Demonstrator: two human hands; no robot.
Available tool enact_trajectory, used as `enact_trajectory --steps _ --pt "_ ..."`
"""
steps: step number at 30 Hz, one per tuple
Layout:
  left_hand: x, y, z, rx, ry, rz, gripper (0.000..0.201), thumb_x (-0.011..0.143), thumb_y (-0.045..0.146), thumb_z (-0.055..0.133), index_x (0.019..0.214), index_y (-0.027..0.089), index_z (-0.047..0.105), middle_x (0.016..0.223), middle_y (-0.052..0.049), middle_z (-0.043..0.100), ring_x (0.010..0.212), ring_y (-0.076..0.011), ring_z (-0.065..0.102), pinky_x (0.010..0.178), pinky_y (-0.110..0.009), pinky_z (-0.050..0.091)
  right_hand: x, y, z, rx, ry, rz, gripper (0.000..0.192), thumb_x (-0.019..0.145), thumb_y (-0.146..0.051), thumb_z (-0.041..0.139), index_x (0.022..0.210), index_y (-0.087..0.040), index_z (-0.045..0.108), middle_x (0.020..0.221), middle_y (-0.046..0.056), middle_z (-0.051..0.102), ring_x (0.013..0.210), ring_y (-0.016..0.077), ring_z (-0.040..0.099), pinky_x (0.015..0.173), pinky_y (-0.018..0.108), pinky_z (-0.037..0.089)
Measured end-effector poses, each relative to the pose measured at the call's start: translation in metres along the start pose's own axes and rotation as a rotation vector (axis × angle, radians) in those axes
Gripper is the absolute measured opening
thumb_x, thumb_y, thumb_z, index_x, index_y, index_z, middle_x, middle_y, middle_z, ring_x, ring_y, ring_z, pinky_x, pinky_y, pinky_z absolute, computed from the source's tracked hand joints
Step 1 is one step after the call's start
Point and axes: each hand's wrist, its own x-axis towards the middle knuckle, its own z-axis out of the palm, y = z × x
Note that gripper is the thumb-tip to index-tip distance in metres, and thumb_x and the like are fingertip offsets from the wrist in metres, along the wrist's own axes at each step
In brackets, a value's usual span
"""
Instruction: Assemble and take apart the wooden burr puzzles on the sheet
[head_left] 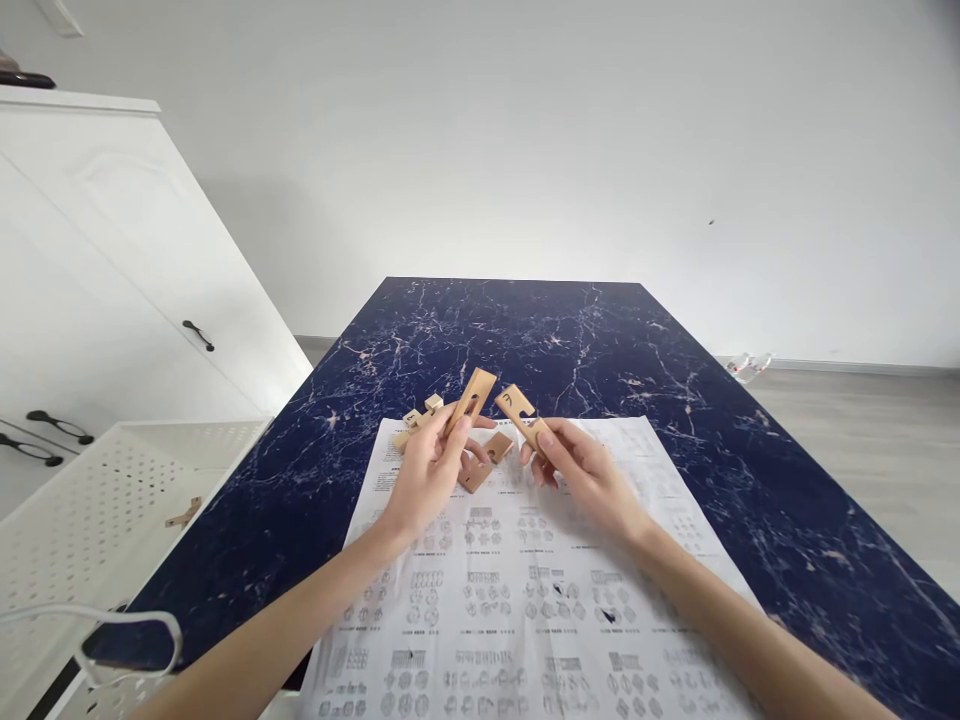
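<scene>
Each hand has a flat wooden piece pinched by its lower end, and the two pieces are raised just above the near middle of the tabletop [675, 400], tilted away from each other like an open V. The left hand [427, 470] grips the left piece [471, 398] between thumb and fingertips, so its slotted upper half stands free; the right hand [581, 470] does the same with the right piece [521, 413], whose top end carries a hooked notch. Held low like that, the cut parts of both are left uncovered and turned toward the person's face, and their upper ends come close without touching. So far as I can judge, that grip serves to compare the slot and the notch side by side.

Under the hands lies a sheet [517, 590] printed with rows of small diagrams, spread from the near edge toward the centre of the dark blue marbled top. It sits square to the person, where it can be read while the hands work above it. On the sheet's far end, just below the left hand, another flat piece [487, 462] lies loose, and at the sheet's far left corner a small cluster of blocks [420, 415] rests partly on the paper.

Off the left edge stands a white perforated crate [112, 500] with one more wooden bit inside, near a white cabinet [112, 290].
</scene>
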Motion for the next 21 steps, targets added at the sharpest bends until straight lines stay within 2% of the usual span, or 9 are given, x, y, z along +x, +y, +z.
enact_trajectory --steps 3,7,11,14,17,19,21 --pt "0.000 -0.006 0.001 0.023 -0.020 0.060 0.034 0.112 0.043 0.052 0.134 0.020 0.065 0.121 -0.010 0.078 0.088 -0.0215 0.080 0.078 -0.033 0.066 -0.004 -0.002 0.006 -0.080 -0.058 -0.002 0.033 0.111 -0.054 0.050 0.108 -0.024 0.064 0.090 0.003 0.069 0.067 0.0172 0.058 0.066 0.034 0.048" --pt "-0.004 -0.011 0.002 0.167 0.004 0.171 0.035 0.112 0.037 0.052 0.142 0.021 0.063 0.114 -0.009 0.081 0.093 -0.0239 0.081 0.085 -0.037 0.067 -0.007 -0.005 0.009 -0.230 -0.028 0.000 0.034 0.112 -0.053 0.046 0.099 -0.025 0.060 0.083 0.001 0.065 0.063 0.0174 0.056 0.064 0.034 0.045" --pt "-0.004 -0.015 -0.001 0.372 0.050 0.292 0.037 0.112 0.030 0.052 0.147 0.023 0.062 0.112 -0.007 0.082 0.094 -0.0221 0.081 0.083 -0.034 0.066 -0.009 -0.010 0.009 -0.293 -0.002 -0.004 0.036 0.111 -0.054 0.046 0.095 -0.025 0.059 0.075 0.000 0.063 0.058 0.0175 0.054 0.060 0.033 0.043" --pt "-0.003 -0.020 -0.005 0.485 0.036 0.372 0.043 0.113 0.028 0.048 0.155 0.027 0.056 0.111 -0.006 0.081 0.091 -0.0214 0.079 0.083 -0.036 0.065 -0.010 -0.012 0.009 -0.311 -0.002 0.010 0.036 0.111 -0.053 0.045 0.092 -0.025 0.060 0.071 -0.001 0.062 0.055 0.0173 0.054 0.060 0.034 0.044" --pt "-0.004 -0.025 -0.008 0.551 -0.009 0.418 0.048 0.114 0.029 0.047 0.162 0.028 0.047 0.119 -0.008 0.081 0.092 -0.0216 0.077 0.084 -0.037 0.064 -0.010 -0.009 0.009 -0.288 -0.010 0.039 0.037 0.111 -0.054 0.046 0.092 -0.025 0.061 0.071 -0.001 0.063 0.054 0.0176 0.056 0.060 0.034 0.044" --pt "-0.006 -0.028 -0.009 0.574 -0.044 0.429 0.051 0.114 0.030 0.048 0.165 0.027 0.043 0.120 -0.010 0.081 0.084 -0.0200 0.075 0.078 -0.036 0.064 -0.010 -0.007 0.010 -0.271 -0.017 0.050 0.039 0.110 -0.055 0.046 0.090 -0.025 0.061 0.069 -0.001 0.062 0.054 0.0179 0.056 0.060 0.034 0.045" --pt "-0.008 -0.028 -0.008 0.593 -0.074 0.416 0.054 0.114 0.032 0.047 0.167 0.028 0.038 0.109 -0.008 0.082 0.068 -0.0168 0.070 0.069 -0.032 0.061 -0.009 -0.006 0.010 -0.251 -0.033 0.050 0.040 0.110 -0.056 0.047 0.089 -0.025 0.060 0.070 -0.001 0.062 0.056 0.0180 0.057 0.062 0.034 0.046"
